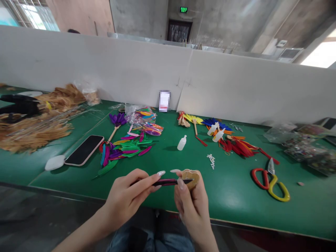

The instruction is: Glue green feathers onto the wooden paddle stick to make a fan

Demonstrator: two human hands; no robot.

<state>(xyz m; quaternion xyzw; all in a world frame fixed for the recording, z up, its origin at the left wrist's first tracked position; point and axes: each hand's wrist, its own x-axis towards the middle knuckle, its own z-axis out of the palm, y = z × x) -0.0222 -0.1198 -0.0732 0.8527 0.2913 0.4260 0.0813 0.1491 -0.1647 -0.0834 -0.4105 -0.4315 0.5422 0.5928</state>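
My left hand (131, 194) is closed on dark, slim tweezers (169, 182), held level with the tip pointing right. In my right hand (193, 203) is a small light-brown wooden piece with a rounded, heart-like top (193, 175). The tip of the tweezers lies against the face of the wooden piece, beside my right thumb. Both hands are above the front edge of the green table (162, 159). Beyond them stands a small white squeeze bottle (181, 142), and a little pile of white beads (211, 161) lies to the right.
Scissors (270, 180) with red and yellow handles lie at the right. Coloured feathers (128, 147), a purple feather fan (117, 120) and a phone (84, 150) lie left. Red feathers (241, 147) and two bottles (216, 133) sit back right. A white partition (126, 70) rises behind.
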